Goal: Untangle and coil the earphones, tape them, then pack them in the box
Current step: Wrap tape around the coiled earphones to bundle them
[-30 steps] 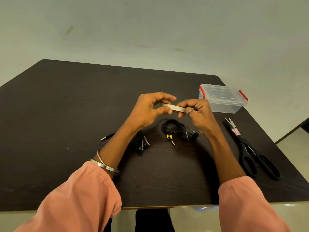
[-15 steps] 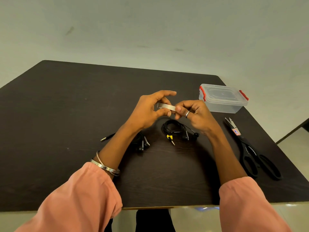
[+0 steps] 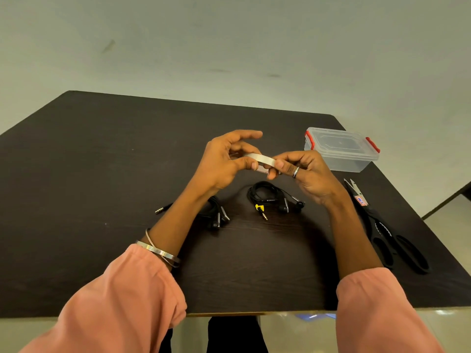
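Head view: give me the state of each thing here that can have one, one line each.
Tape roll: lifted off the table, held between both hands.
Left hand: gripping the tape roll.
Right hand: pinching the roll's edge.
Right earphones: coiled, lying on the table, untaped.
Left earphones: bundled, partly hidden under the left wrist.
Box: lid on, red latches down.
Scissors: closed, lying flat.

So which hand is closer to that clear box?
Right. The right hand sits just left of the clear box; the left hand is farther left, beyond the tape roll.
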`<action>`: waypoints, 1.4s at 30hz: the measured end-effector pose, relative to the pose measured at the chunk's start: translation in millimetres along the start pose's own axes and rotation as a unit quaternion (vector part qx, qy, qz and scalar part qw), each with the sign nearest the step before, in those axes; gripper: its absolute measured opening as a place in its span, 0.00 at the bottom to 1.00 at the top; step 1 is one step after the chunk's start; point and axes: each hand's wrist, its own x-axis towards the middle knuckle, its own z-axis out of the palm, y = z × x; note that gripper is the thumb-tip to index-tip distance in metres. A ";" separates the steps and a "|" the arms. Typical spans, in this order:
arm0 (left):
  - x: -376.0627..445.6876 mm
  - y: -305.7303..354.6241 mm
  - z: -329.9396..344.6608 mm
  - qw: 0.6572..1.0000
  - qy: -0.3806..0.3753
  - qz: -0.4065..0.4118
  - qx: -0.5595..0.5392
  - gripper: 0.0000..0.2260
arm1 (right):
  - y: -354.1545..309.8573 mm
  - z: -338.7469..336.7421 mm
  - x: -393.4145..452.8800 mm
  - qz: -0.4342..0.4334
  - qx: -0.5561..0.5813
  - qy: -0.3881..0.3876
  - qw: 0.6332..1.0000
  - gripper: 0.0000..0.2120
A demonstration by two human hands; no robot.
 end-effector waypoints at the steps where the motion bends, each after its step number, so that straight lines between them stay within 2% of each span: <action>1: 0.0 0.2 -0.7 1.000 0.003 -0.003 -0.019 0.23 | 0.8 -0.7 -0.1 0.002 0.008 0.007 1.000 0.08; 8: -1.6 -2.1 -1.3 0.994 0.008 0.010 -0.112 0.15 | 3.3 -0.2 1.6 -0.001 0.073 0.006 0.997 0.10; 14: -3.1 -3.7 2.4 0.980 0.019 -0.014 -0.199 0.11 | 4.6 0.3 2.1 0.005 0.146 -0.007 0.989 0.11; 19: -3.6 -4.3 4.7 0.965 0.045 -0.059 -0.251 0.11 | 5.5 1.6 1.8 0.012 0.154 -0.012 0.988 0.11; 21: -3.2 -5.5 6.5 0.972 0.055 -0.080 -0.215 0.12 | 6.2 1.6 2.0 0.018 0.156 -0.013 0.988 0.11; 23: -2.5 -6.9 7.2 0.994 0.059 -0.051 -0.081 0.12 | 7.7 0.6 2.3 0.027 0.154 -0.001 0.988 0.10; 24: -2.3 -8.6 7.1 0.998 0.057 -0.007 0.008 0.12 | 8.5 0.1 2.6 0.030 0.147 0.007 0.989 0.10; 25: -2.3 -10.1 7.0 0.993 0.045 0.052 0.096 0.12 | 9.2 -0.1 3.4 0.031 0.134 0.015 0.990 0.10; 27: -1.4 -13.8 7.6 0.959 0.011 0.157 0.237 0.14 | 10.9 1.8 5.2 0.026 0.092 0.021 0.995 0.10; 29: -1.3 -15.6 9.9 0.934 -0.007 0.180 0.307 0.14 | 13.6 4.0 7.0 0.019 0.038 0.030 0.999 0.10; 32: -1.3 -17.3 10.9 0.923 0.012 0.185 0.336 0.13 | 16.3 4.0 8.4 0.010 -0.002 0.045 0.999 0.13; 37: -2.2 -12.0 10.1 0.954 0.019 0.150 0.260 0.09 | 14.7 5.3 8.4 0.004 -0.002 0.040 0.999 0.16; 42: -4.8 -8.3 12.2 0.967 0.025 0.123 0.223 0.10 | 12.3 4.2 7.0 0.003 0.011 0.033 0.999 0.18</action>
